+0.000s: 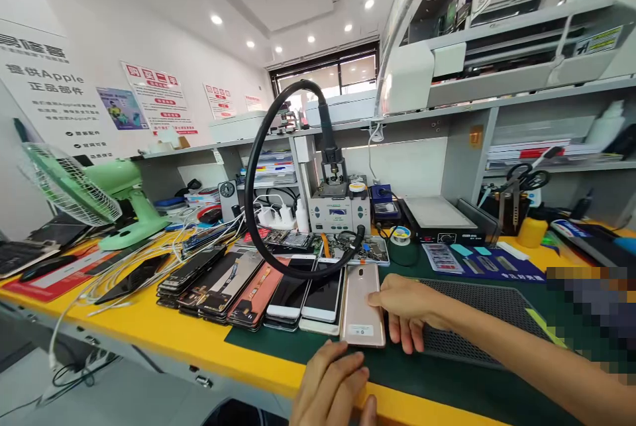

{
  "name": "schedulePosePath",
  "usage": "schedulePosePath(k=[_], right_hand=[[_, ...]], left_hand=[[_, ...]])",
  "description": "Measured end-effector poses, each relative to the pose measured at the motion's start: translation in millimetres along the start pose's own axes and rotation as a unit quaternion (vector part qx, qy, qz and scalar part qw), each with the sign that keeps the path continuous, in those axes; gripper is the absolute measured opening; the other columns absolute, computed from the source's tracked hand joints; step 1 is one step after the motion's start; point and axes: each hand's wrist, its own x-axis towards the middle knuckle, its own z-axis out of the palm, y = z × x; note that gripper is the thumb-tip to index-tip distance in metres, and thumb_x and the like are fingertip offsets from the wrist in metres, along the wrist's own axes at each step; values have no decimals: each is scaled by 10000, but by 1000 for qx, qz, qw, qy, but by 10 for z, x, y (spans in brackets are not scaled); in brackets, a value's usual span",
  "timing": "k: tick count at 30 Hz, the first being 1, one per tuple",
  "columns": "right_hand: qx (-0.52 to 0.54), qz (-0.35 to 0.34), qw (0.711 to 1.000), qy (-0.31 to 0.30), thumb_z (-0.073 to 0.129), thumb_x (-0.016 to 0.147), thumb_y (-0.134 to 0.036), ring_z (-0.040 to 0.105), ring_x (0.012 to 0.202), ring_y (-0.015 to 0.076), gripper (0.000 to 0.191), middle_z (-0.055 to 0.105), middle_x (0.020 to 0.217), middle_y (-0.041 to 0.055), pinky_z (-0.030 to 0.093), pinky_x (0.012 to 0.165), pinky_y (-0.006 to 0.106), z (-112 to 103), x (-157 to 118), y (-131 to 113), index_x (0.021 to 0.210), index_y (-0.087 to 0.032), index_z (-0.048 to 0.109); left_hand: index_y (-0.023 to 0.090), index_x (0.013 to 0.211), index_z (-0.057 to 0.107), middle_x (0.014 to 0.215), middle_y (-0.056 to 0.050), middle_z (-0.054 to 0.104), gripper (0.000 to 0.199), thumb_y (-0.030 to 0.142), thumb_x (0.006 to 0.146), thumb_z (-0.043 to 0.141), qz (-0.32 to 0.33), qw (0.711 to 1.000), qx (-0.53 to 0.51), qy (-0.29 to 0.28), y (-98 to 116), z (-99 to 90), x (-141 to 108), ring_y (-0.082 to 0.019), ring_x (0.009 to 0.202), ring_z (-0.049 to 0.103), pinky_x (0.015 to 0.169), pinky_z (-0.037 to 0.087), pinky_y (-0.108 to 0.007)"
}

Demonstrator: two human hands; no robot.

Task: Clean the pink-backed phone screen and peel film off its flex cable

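Note:
A gold smartphone (362,303) lies back up on the dark green mat, with a small pale label near its lower end. My right hand (405,310) grips its right edge, the thumb on the back cover and the other fingers curled down along the side. Just below the phone's lower edge is my left hand (334,383), holding nothing, its fingers apart and slightly bent. Left of the gold phone are a white phone (322,297) and another white-framed phone (291,288), both stacked on others, then piles of loose phone screens (221,283).
A black hose loops over the phones from a grey hot-air station (339,214). A black perforated mat (472,320) lies under my right forearm. A green fan (132,204) and tangled white cables occupy the left side. A flat heating plate (440,214) stands behind.

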Motion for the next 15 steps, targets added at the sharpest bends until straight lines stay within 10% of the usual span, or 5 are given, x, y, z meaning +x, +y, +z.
schedulePosePath(k=[15], right_hand=[[-20, -12, 1000, -8, 554, 992, -391, 638, 605, 112, 273, 679, 843, 9, 545, 545, 256, -195, -8, 5, 1038, -136, 638]], left_hand=[[204, 1102, 711, 1160, -26, 761, 309, 407, 925, 559, 142, 982, 115, -45, -251, 210, 52, -205, 1102, 696, 1091, 461, -314]])
